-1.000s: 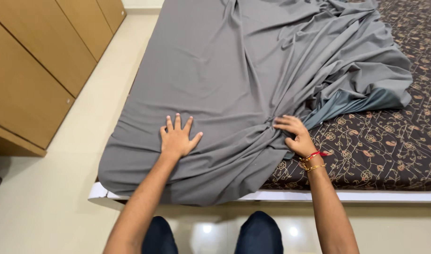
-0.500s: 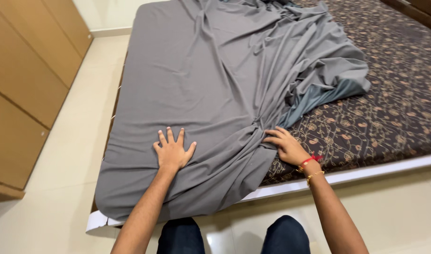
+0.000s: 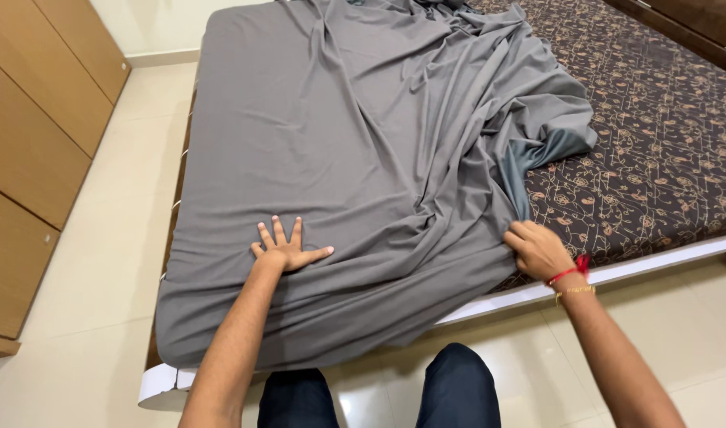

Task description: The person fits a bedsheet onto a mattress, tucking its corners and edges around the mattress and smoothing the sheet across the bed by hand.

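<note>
A large grey bedsheet (image 3: 331, 127) lies rumpled over the left part of a bed whose mattress (image 3: 656, 135) has a dark brown cover with a floral pattern. My left hand (image 3: 284, 250) rests flat on the sheet near the bed's front edge, fingers spread. Further right, my right hand (image 3: 537, 250) grips the sheet's edge close to the bed's front rim, with folds fanning out from the grip. A red thread and a gold bracelet circle my right wrist.
Wooden wardrobe doors (image 3: 30, 135) stand along the left. A cream tiled floor (image 3: 101, 238) runs between the wardrobe and the bed. The white bed frame edge (image 3: 617, 273) shows at the front. My knees in dark trousers (image 3: 450, 388) are against the bed's foot.
My right hand has pulled the sheet's edge to the right along the front rim, spreading the bunched folds. My left hand stays pressed flat on the sheet. The view has shifted slightly.
</note>
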